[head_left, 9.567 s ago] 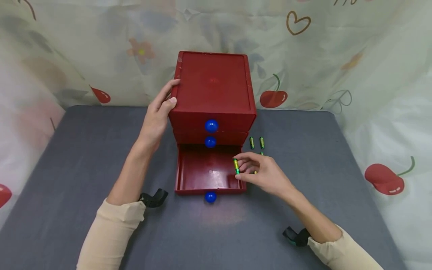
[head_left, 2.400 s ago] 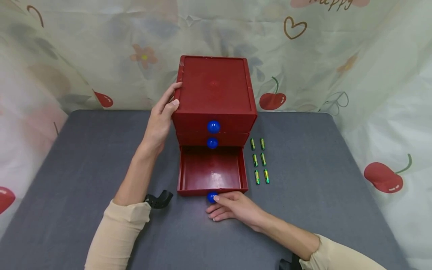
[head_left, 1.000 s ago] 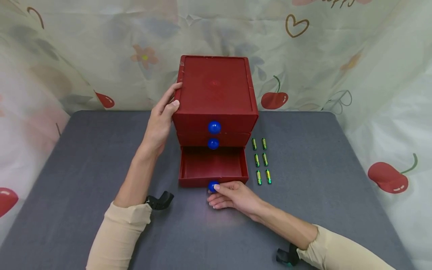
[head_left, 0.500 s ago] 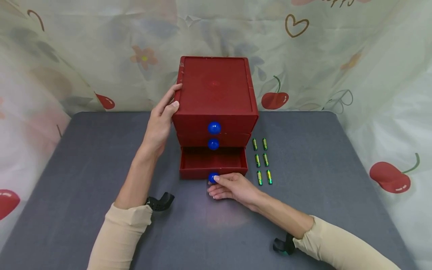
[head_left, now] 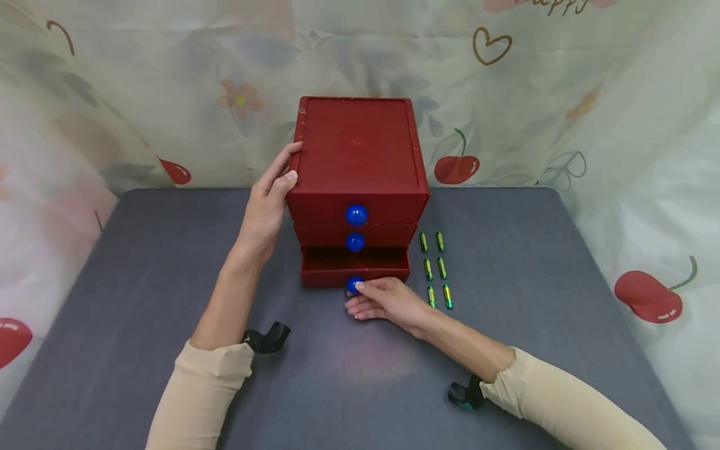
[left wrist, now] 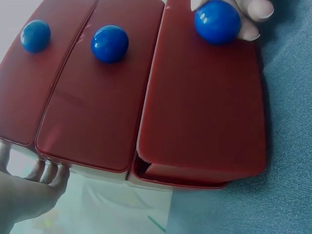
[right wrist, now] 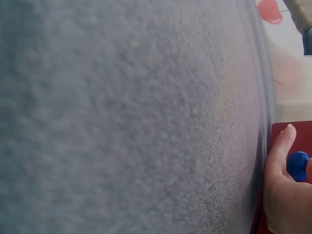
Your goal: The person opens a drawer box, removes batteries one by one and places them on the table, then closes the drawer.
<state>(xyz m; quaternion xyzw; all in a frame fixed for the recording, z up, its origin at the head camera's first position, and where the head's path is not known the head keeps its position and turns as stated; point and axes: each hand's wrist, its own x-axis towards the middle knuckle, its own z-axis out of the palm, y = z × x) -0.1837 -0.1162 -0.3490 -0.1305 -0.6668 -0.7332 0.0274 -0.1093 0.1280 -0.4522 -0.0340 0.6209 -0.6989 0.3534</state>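
Note:
A red cabinet (head_left: 357, 147) with three drawers, each with a blue ball knob, stands upright on the table. Its bottom drawer (head_left: 320, 279) sticks out partway, leaving a narrow gap at the top. My right hand (head_left: 390, 303) pinches the bottom drawer's knob (head_left: 354, 285) between thumb and forefinger, other fingers extended below. Against the cabinet's left side rests my left hand (head_left: 263, 212), thumb near the top front corner; the left wrist view shows its fingers (left wrist: 51, 173) pressed to the side wall. Several green-and-yellow batteries (head_left: 442, 268) lie right of the cabinet, in two columns.
The grey table (head_left: 169, 269) reaches back to a patterned cloth (head_left: 360, 50) hanging close behind the cabinet. Black straps (head_left: 269, 337) sit at both wrists. The right forearm passes just in front of the nearest batteries.
The right hand earlier held a battery over the drawer; that battery now lies with the others. Since gripping the knob, it has pushed the bottom drawer inward. The left hand has stayed put.

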